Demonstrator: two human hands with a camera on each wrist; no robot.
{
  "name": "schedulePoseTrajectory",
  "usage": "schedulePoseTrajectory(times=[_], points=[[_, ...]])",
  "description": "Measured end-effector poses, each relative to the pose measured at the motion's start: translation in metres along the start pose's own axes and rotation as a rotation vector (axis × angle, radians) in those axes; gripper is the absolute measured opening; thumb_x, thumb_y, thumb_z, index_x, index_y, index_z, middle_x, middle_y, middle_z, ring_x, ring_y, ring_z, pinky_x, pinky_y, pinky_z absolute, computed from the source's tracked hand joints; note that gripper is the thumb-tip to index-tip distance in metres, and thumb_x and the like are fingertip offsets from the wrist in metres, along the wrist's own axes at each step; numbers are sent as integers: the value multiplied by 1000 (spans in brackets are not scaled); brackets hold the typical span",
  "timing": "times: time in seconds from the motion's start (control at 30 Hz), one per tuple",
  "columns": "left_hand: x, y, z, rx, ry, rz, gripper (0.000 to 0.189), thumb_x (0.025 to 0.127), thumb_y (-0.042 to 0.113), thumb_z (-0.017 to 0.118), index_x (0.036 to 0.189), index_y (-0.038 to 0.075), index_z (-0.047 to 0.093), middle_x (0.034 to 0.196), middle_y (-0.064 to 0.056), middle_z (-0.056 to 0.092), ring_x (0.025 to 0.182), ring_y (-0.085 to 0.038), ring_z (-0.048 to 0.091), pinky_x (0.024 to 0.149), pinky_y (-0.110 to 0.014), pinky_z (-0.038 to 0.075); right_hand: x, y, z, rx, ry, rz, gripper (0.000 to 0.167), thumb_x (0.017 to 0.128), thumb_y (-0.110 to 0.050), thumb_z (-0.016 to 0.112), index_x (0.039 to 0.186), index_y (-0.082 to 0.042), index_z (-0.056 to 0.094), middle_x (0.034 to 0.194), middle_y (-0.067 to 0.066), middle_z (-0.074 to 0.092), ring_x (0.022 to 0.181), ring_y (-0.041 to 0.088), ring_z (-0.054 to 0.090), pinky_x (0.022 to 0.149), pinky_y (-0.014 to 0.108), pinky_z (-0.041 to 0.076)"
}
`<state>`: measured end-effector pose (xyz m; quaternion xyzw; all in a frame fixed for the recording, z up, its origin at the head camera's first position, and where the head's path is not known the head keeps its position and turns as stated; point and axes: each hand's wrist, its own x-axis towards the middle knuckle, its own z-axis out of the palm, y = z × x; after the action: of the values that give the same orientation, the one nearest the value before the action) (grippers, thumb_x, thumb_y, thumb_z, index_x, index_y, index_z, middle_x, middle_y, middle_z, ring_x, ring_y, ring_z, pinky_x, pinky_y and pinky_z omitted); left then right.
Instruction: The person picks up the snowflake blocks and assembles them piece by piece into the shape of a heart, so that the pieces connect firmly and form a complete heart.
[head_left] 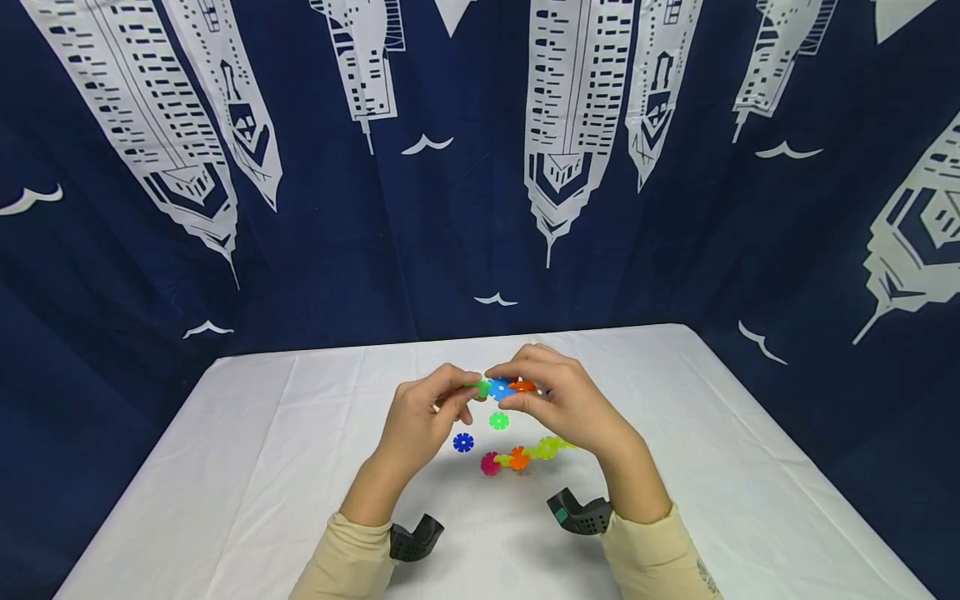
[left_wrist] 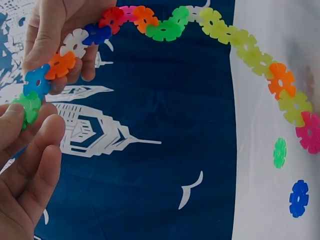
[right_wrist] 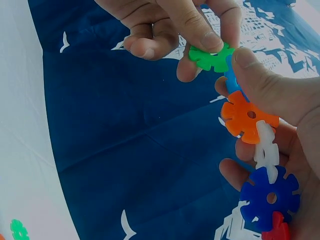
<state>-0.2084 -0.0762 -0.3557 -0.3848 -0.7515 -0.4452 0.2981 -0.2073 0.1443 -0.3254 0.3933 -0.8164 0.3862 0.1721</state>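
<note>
A chain of interlocking plastic snowflake discs hangs from both hands above the table. My left hand (head_left: pixel 420 417) pinches the green disc (right_wrist: pixel 211 58) at its end between thumb and finger. Slotted into that disc is a light blue disc (left_wrist: pixel 37 81), which my right hand (head_left: pixel 558 396) pinches. From there an orange disc (right_wrist: pixel 250 116), a white disc (left_wrist: pixel 75 43) and a dark blue disc (right_wrist: pixel 270 197) run on beside the right palm. Beyond come red, pink, green and several yellow discs (left_wrist: pixel 246 48), down to a magenta disc (head_left: pixel 491 463) at the far end.
Two loose discs, one green (head_left: pixel 498 421) and one dark blue (head_left: pixel 463 442), lie on the white-covered table (head_left: pixel 262 467). Behind the table hangs a dark blue cloth (head_left: pixel 450 217) printed with white buildings. Each wrist wears a black camera mount (head_left: pixel 416 538).
</note>
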Motion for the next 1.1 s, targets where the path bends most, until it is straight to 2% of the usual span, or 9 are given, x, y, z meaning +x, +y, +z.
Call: schedulePoseTrajectory(times=[0.13, 0.3, 0.5, 0.6, 0.77, 0.97, 1.1], points=[[0, 1, -1, 8, -9, 10, 17, 87, -4, 71, 100, 6, 68, 81, -6, 74, 55, -6, 63, 49, -11, 45, 0, -1, 1, 8, -2, -16, 30, 84, -14, 79, 113, -9, 75, 92, -4, 66, 85, 8, 55, 69, 22, 51], [3, 7, -2, -19, -24, 24, 17, 88, -4, 70, 101, 5, 67, 80, -8, 74, 54, -7, 63, 51, -11, 48, 0, -3, 0, -6, 17, -47, 31, 81, -13, 80, 111, -8, 76, 90, -5, 64, 82, 7, 54, 67, 21, 49], [3, 9, -3, -11, -8, 24, 17, 87, -4, 70, 101, 6, 67, 79, -7, 73, 53, -7, 62, 50, -11, 47, 1, -4, 0, 7, 34, -68, 31, 81, -11, 80, 112, -8, 76, 90, -3, 65, 81, 8, 55, 66, 20, 50], [2, 8, -4, 2, -6, 12, 18, 88, -2, 71, 102, 8, 68, 80, -5, 74, 53, -7, 62, 48, -11, 44, 1, -4, 3, 5, 29, -42, 31, 82, -13, 81, 112, -10, 75, 92, -3, 65, 81, 8, 55, 66, 21, 51], [2, 6, -6, -1, -17, -21, 18, 91, 3, 70, 106, 12, 70, 81, -3, 74, 54, -7, 61, 50, -14, 48, 1, -5, 5, -27, 26, 11, 31, 82, -20, 82, 112, -15, 75, 96, -6, 66, 82, 7, 56, 66, 22, 52], [2, 4, -8, 4, -22, -32, 19, 92, 4, 70, 109, 12, 71, 83, -2, 74, 54, -8, 60, 51, -16, 49, 2, -5, 5, -54, 32, 18, 30, 83, -20, 82, 111, -15, 75, 97, -6, 66, 84, 7, 58, 69, 22, 54], [1, 0, -10, -9, 0, -49, 21, 93, 3, 68, 113, 10, 70, 83, -4, 75, 54, -8, 61, 49, -18, 48, 1, -3, 2, -80, 46, 36, 28, 84, -19, 81, 112, -16, 75, 97, -6, 66, 85, 7, 60, 72, 24, 56]])
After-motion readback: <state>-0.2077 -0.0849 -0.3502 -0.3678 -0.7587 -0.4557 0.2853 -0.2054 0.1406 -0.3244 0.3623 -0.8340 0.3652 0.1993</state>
